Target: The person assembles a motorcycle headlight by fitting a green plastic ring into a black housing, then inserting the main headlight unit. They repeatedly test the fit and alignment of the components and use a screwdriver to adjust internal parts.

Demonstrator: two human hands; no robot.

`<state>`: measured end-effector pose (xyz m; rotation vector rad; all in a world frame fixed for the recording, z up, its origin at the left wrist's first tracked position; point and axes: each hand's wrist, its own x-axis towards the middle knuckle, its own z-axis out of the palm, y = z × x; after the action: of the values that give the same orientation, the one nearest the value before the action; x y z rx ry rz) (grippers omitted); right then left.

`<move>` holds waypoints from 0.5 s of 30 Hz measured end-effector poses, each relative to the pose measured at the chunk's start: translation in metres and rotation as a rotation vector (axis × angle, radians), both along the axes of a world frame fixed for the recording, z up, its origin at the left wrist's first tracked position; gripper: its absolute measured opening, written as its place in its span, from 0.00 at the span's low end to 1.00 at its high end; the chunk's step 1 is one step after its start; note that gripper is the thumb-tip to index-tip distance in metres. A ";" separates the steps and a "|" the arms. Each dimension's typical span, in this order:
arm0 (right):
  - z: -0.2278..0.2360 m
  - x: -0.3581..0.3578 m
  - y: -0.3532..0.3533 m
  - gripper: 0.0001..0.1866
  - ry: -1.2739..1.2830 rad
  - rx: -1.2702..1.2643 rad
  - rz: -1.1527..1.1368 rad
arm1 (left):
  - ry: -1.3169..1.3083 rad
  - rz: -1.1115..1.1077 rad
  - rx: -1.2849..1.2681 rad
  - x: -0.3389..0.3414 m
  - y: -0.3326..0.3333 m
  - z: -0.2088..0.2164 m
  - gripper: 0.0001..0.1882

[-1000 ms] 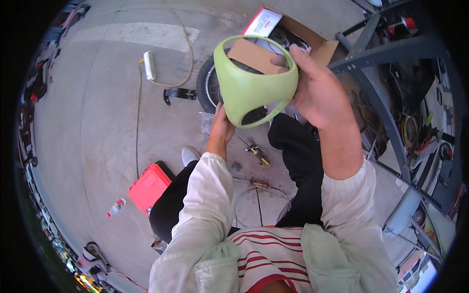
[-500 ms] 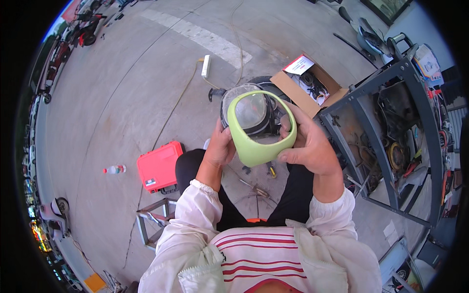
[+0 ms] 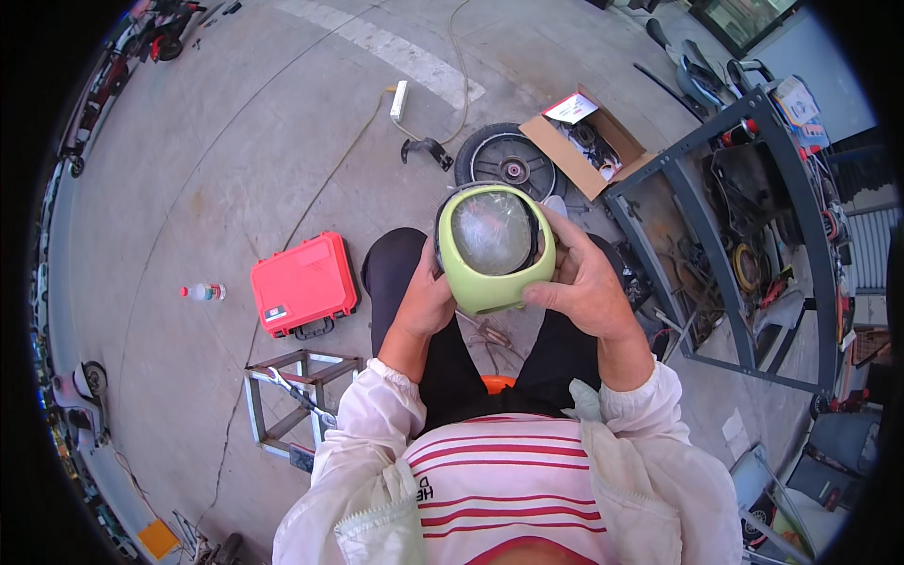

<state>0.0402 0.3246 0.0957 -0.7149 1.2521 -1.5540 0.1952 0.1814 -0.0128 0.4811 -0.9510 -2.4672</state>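
Between both hands, over my lap, is a light green headlight cover (image 3: 494, 289) shaped like a rounded ring. A clear round headlight (image 3: 492, 233) with a dark rim sits behind it, its lens filling most of the opening. My left hand (image 3: 429, 294) closes on the left side, where cover and headlight meet; its fingertips are partly hidden. At the right edge my right hand (image 3: 589, 287) grips the cover, thumb on the front and fingers curled behind. Whether the two parts are fully seated together I cannot tell.
On the floor lie a red tool case (image 3: 306, 282), a bottle (image 3: 203, 292), a metal frame with wrenches (image 3: 301, 400), a wheel (image 3: 508, 160), a curved black part (image 3: 427, 153) and a power strip (image 3: 399, 100). An open cardboard box (image 3: 589, 141) stands beside a loaded metal rack (image 3: 734, 254).
The headlight and the green cover have come together, so the lens now lines up with the opening. Both hands have drawn slightly nearer, and the head view has shifted, uncovering the wheel.
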 end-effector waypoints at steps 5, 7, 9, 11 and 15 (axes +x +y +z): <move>-0.005 0.011 0.004 0.49 0.243 0.054 -0.094 | 0.028 -0.023 0.018 0.005 0.000 0.011 0.43; -0.006 0.014 0.002 0.46 0.345 0.031 -0.137 | 0.063 -0.018 -0.004 0.006 0.001 0.008 0.44; -0.009 0.017 0.000 0.45 0.460 0.022 -0.161 | 0.110 -0.019 -0.012 0.007 0.001 0.007 0.45; -0.010 0.019 -0.002 0.43 0.552 0.029 -0.186 | 0.169 -0.025 -0.006 0.007 0.000 0.008 0.46; -0.010 0.018 -0.005 0.42 0.831 0.085 -0.182 | 0.163 -0.009 0.009 0.010 0.001 0.011 0.44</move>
<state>0.0578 0.3192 0.0855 -1.2900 2.0159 -1.3611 0.2051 0.1821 -0.0013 0.2743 -0.8779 -2.4757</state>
